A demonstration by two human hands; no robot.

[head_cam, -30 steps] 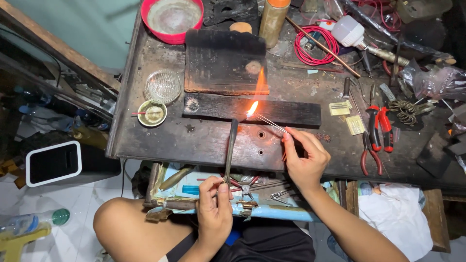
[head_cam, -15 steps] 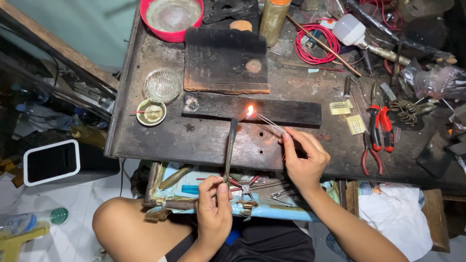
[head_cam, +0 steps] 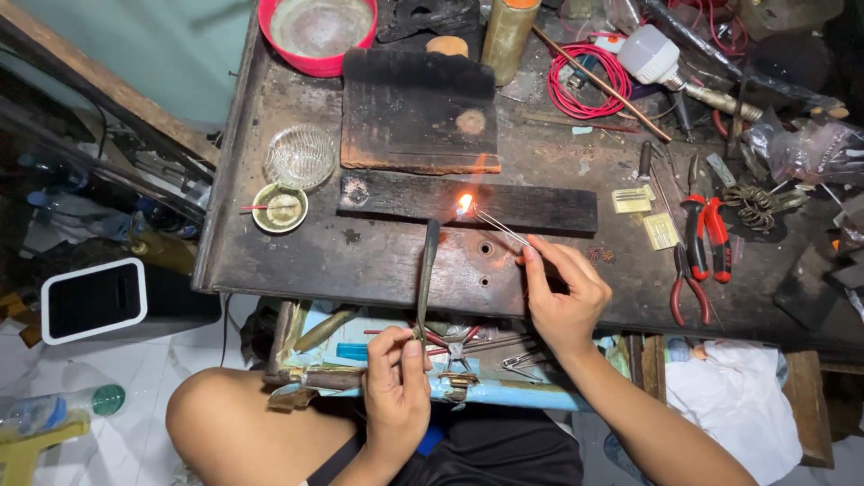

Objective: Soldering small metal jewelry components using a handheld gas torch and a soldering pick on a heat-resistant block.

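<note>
Nearest, left hand (head_cam: pixel 399 378): fingers pinched round the lower end of a long thin torch pipe (head_cam: pixel 426 274), which runs up to the flame.
Right hand (head_cam: pixel 562 288): gripping slim tweezers (head_cam: pixel 500 227), tips at the flame.
Flame (head_cam: pixel 464 203): small, orange, burning on the dark charred block (head_cam: pixel 540 205).
Counter (head_cam: pixel 378 261): dark, scorched metal top.
Left of block: small tin dish (head_cam: pixel 279 207), glass bowl (head_cam: pixel 300 156).
Right: red-handled pliers (head_cam: pixel 705 236).
Far edge: red basin (head_cam: pixel 317 31), red wire coil (head_cam: pixel 589 85).

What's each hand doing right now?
Left hand: closed on the torch, flame at its tip.
Right hand: closed on tweezers reaching into the flame.
</note>
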